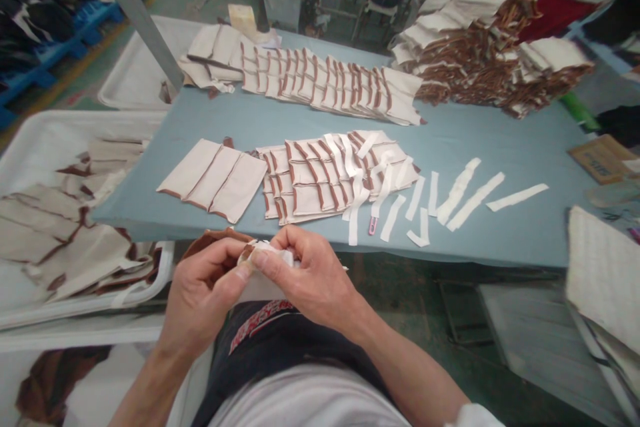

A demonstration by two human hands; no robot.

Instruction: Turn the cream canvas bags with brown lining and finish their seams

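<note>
Close to my body, just off the table's near edge, my left hand [203,287] and my right hand [307,271] pinch a cream fabric piece with brown edging [257,285] between them. Both thumbs lie on top, and the fingertips almost meet around a small white bit at its upper edge. My fingers hide the exact fold. Beyond the hands lies a flat cream panel with brown seams [213,180]. To its right is an overlapping row of similar panels [320,177], with white strips [383,183] scattered over and beside it.
A second row of panels [320,83] runs along the back of the blue-green table [200,117]. A tall heap of brown-and-cream pieces [480,47] fills the back right. White bins [37,137] with fabric stand left. A pink-handled small tool [373,225] lies near the front edge.
</note>
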